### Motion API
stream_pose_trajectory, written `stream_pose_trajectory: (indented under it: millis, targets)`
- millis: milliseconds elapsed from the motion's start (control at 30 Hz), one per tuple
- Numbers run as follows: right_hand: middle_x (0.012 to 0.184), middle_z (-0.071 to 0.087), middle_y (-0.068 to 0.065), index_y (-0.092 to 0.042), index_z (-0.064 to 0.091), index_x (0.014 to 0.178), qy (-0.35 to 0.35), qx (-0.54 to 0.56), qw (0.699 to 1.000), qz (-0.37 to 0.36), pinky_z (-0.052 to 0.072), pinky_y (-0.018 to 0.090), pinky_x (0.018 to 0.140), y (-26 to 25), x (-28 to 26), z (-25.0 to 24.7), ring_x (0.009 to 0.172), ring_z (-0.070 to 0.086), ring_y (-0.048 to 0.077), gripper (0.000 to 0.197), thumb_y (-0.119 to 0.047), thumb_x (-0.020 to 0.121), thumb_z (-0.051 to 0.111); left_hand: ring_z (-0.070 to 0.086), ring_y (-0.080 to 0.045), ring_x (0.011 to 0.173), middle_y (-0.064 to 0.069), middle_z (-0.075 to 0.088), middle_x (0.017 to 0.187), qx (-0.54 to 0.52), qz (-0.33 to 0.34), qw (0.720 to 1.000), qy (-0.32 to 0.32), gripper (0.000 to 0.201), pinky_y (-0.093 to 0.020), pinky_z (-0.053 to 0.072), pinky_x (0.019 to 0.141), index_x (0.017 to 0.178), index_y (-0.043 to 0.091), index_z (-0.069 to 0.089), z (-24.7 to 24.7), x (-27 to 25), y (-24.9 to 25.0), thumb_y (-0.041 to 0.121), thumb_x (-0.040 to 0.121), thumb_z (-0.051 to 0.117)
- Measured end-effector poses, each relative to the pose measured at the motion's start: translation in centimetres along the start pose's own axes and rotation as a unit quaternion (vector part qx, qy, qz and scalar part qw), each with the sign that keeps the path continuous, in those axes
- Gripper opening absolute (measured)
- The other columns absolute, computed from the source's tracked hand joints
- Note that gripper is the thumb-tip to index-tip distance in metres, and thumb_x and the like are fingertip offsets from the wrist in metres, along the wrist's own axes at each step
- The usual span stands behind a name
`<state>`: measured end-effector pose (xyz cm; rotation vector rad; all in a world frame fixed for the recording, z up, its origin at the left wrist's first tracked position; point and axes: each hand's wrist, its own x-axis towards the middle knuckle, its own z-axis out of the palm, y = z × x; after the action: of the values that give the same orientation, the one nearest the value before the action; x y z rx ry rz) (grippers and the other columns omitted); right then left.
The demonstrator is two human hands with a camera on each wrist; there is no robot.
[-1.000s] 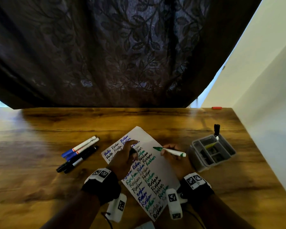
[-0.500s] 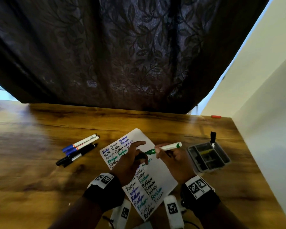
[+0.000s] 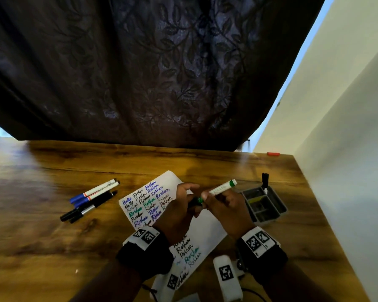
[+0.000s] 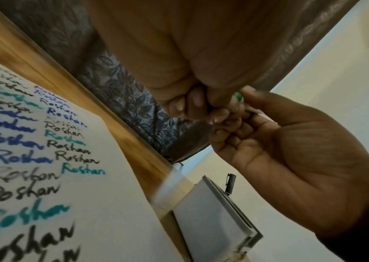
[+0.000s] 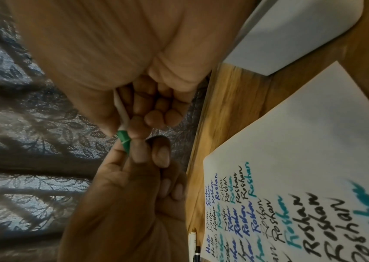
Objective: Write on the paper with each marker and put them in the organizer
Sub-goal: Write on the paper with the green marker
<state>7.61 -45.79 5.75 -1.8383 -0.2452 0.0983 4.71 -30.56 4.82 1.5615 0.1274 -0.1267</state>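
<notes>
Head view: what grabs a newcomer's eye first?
The two hands meeting mid-table over the paper: the right hand grips the green marker, and the left hand pinches its lower end. Next, the sheet itself, covered in blue, black and green handwriting. Then the spare markers lying to the left and the grey organizer to the right.

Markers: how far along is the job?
Done: one marker stands in the organizer; the paper carries many written lines. In hand: the right hand holds the green marker, its tip end at the left hand. Left: four markers lie on the table.
</notes>
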Motion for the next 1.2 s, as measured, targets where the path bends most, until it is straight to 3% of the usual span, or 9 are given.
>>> stream_pose_trajectory:
  millis: [133, 233, 300, 400, 500, 633, 800, 1033, 1200]
  targets:
    - [0.071, 0.072, 0.012, -0.012, 0.07, 0.074, 0.012, 0.014, 1.0, 0.004, 0.055, 0.052, 0.065, -0.2, -0.2, -1.4, 0.068, 0.069, 0.033, 0.024, -0.034, 0.085, 0.071, 0.053, -0.013, 0.063, -0.007, 0.061, 0.075, -0.112, -0.039, 0.993, 0.023, 0.022, -0.025, 0.043, 0.059, 0.099, 0.012, 0.054, 2.4, -0.2, 1.8, 0.017, 0.104, 0.033]
    - [0.074, 0.074, 0.01, -0.016, 0.073, 0.077, -0.026, 0.02, 0.999, 0.029, 0.054, 0.046, 0.064, 0.0, -0.5, -3.3, 0.069, 0.07, 0.028, 0.016, -0.028, 0.089, 0.07, 0.058, 0.0, 0.064, -0.002, 0.062, 0.08, 0.08, 0.048, 0.993, -0.078, 0.01, -0.014, 0.044, 0.062, 0.112, 0.009, 0.046, 1.8, -0.4, 1.3, 0.008, 0.103, 0.042]
    - [0.073, 0.074, 0.003, -0.023, 0.074, 0.076, -0.028, 0.04, 0.997, 0.063, 0.053, 0.035, 0.063, 0.4, -0.9, -4.7, 0.068, 0.07, 0.019, 0.013, -0.028, 0.088, 0.071, 0.063, 0.002, 0.075, 0.004, 0.068, 0.082, 0.248, 0.102, 0.953, -0.139, 0.024, -0.011, 0.045, 0.067, 0.116, 0.019, 0.045, 1.5, 0.0, 1.4, 0.03, 0.098, 0.054]
    - [0.082, 0.074, -0.004, -0.023, 0.072, 0.099, 0.033, 0.074, 0.992, 0.099, 0.053, 0.021, 0.065, 1.8, -1.7, -6.6, 0.075, 0.07, 0.011, 0.016, -0.032, 0.086, 0.07, 0.064, -0.001, 0.078, 0.014, 0.071, 0.088, 0.283, 0.119, 0.946, -0.103, 0.031, -0.019, 0.049, 0.068, 0.11, 0.032, 0.055, 1.2, 0.0, 1.8, 0.054, 0.088, 0.055]
    - [0.102, 0.064, -0.013, -0.03, 0.062, 0.116, 0.071, -0.093, 0.993, 0.018, 0.053, 0.02, 0.072, 3.0, -2.1, -9.4, 0.091, 0.064, 0.007, 0.04, -0.049, 0.081, 0.072, 0.065, 0.0, 0.077, 0.016, 0.07, 0.082, 0.275, 0.171, 0.944, -0.064, 0.018, -0.011, 0.045, 0.065, 0.103, 0.029, 0.066, 1.9, 0.3, 1.7, 0.04, 0.089, 0.065]
    - [0.118, 0.06, -0.014, -0.033, 0.069, 0.114, -0.036, -0.25, 0.964, -0.085, 0.045, 0.017, 0.09, 2.1, -2.4, -11.2, 0.107, 0.053, -0.002, 0.037, -0.044, 0.079, 0.073, 0.061, 0.008, 0.074, 0.021, 0.067, 0.082, 0.272, 0.215, 0.936, -0.063, 0.014, -0.004, 0.04, 0.064, 0.098, 0.023, 0.071, 5.1, 1.2, 2.1, 0.031, 0.087, 0.071]
    - [0.094, 0.062, -0.023, -0.035, 0.066, 0.102, -0.018, -0.227, 0.969, -0.092, 0.048, 0.01, 0.071, 2.2, -2.6, -13.2, 0.09, 0.061, -0.006, 0.014, -0.042, 0.09, 0.062, 0.065, 0.0, 0.084, 0.015, 0.068, 0.093, 0.254, 0.189, 0.944, -0.093, 0.034, -0.014, 0.051, 0.071, 0.113, 0.031, 0.059, 8.8, 2.8, 3.4, 0.046, 0.085, 0.069]
    - [0.061, 0.062, -0.017, -0.028, 0.073, 0.1, 0.192, -0.123, 0.974, 0.007, 0.042, 0.017, 0.057, 3.6, -0.8, -19.3, 0.055, 0.055, 0.001, 0.02, -0.04, 0.084, 0.072, 0.06, 0.002, 0.071, 0.012, 0.064, 0.083, 0.272, 0.169, 0.945, -0.072, 0.03, -0.014, 0.046, 0.06, 0.116, 0.038, 0.053, 10.3, 4.3, 2.2, 0.041, 0.089, 0.066]
    - [0.079, 0.07, -0.014, -0.028, 0.072, 0.099, 0.166, -0.13, 0.977, 0.038, 0.044, 0.011, 0.063, 5.0, 1.0, -19.4, 0.07, 0.063, 0.0, 0.022, -0.043, 0.083, 0.073, 0.064, -0.008, 0.076, 0.008, 0.064, 0.087, 0.282, 0.122, 0.948, -0.08, 0.028, -0.037, 0.057, 0.069, 0.116, 0.039, 0.054, 11.0, 4.6, 0.5, 0.043, 0.09, 0.062]
